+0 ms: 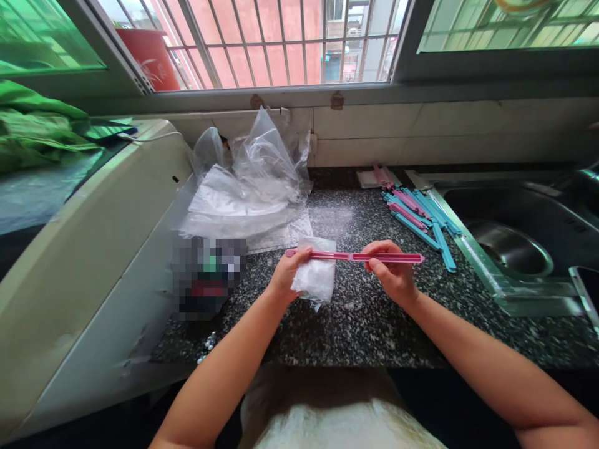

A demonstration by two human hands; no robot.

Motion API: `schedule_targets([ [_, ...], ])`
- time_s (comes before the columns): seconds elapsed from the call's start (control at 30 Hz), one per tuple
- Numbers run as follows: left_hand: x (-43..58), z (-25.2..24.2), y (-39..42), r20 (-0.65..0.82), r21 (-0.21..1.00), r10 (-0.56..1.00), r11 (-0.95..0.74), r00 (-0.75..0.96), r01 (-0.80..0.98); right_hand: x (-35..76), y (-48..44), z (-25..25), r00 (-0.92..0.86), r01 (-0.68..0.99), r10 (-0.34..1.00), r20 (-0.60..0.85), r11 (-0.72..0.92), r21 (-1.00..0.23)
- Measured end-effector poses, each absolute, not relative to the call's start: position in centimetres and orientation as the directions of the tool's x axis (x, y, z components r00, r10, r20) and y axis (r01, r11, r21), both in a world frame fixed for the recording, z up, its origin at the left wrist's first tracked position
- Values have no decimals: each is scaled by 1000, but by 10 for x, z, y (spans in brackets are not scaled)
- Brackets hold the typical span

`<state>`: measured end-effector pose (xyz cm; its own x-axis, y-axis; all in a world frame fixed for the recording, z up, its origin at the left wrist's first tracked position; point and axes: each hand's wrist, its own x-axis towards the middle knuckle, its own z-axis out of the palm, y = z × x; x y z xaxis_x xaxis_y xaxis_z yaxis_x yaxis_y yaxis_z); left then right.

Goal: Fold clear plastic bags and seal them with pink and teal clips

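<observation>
A pink bag clip [386, 257], unfolded into one long straight strip, lies level between my two hands. My left hand [285, 274] is closed, pinching its left end together with a folded clear plastic bag [317, 278] that hangs behind and below the strip. My right hand [392, 274] grips the right half between thumb and fingers. The strip's hinge shows midway, between the bag and my right hand. More clips, blue [443, 247] and pink [406, 216], lie in a loose pile on the counter to the right.
Crumpled clear plastic bags [253, 193] are heaped at the back left of the speckled counter [355, 330]. A steel sink [505, 296] borders the right side. A pale appliance [107, 212] stands at left, beside a blurred-out item [209, 280]. A barred window is behind.
</observation>
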<state>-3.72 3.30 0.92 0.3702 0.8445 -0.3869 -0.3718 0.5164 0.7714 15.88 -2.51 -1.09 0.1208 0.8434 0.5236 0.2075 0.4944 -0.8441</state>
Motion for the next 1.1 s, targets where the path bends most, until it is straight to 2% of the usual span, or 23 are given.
schedule_targets([
  [0.13, -34, 11, 30, -363, 809, 869, 473, 336, -349, 158, -23, -8, 86, 361, 825, 559, 497, -789],
  [0.33, -32, 12, 25, -324, 855, 898, 412, 297, -314, 158, -18, -4, -92, 520, 797, 598, 550, -653],
  [0.47, -30, 12, 24, -301, 860, 900, 399, 315, -317, 158, -17, -5, -149, 546, 747, 647, 608, -576],
  [0.77, -32, 4, 24, -216, 902, 910, 325, 355, -283, 157, -18, -4, -171, 657, 729, 663, 586, -475],
  [0.93, -32, 4, 25, -175, 910, 905, 299, 389, -287, 158, -18, -3, -163, 661, 721, 673, 586, -469],
  [1.1, -32, 4, 25, -196, 896, 881, 340, 430, -287, 157, -19, -1, -145, 670, 718, 681, 578, -466],
])
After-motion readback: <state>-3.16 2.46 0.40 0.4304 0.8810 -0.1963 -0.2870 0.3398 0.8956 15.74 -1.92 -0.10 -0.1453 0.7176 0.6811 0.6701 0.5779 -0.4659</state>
